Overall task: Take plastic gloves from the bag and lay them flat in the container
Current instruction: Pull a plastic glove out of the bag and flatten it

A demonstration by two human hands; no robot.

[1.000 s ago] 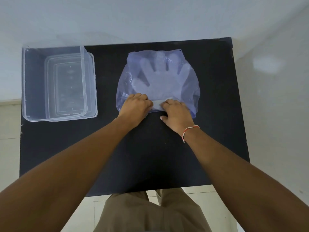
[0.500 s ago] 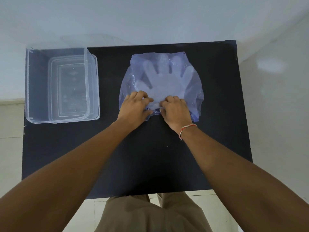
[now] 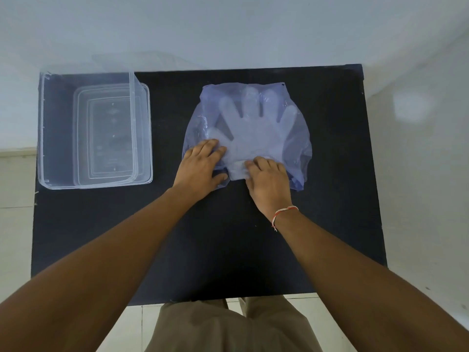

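Gloves (image 3: pixel 253 130) of thin clear plastic lie stacked inside a bluish translucent bag (image 3: pixel 302 138), fingers pointing to the far side and cuffs at the near, open end. The bag rests flat on a black table (image 3: pixel 228 237), a little right of centre.

The left hand (image 3: pixel 200 163) lies spread and flat on the bag's near left edge, pressing it down, gripping nothing. The right hand (image 3: pixel 269 179) sits at the bag's mouth with its fingertips curled onto the glove cuffs; whether they have pinched a single glove cannot be told. A red and white thread bracelet (image 3: pixel 281 215) circles the right wrist.

A clear rectangular container (image 3: pixel 43 128) stands at the far left of the table, well apart from the bag, with no gloves visible in it. A second clear piece, perhaps its lid or another tub, appears to sit beneath or inside it.

The step in hand seems to be separating the first glove at the bag's opening. The next move likely calls for pinching one thin layer, sliding it toward the near side while the left hand pins the bag, then carrying it left to the container.

No brand, label or readable writing shows anywhere.
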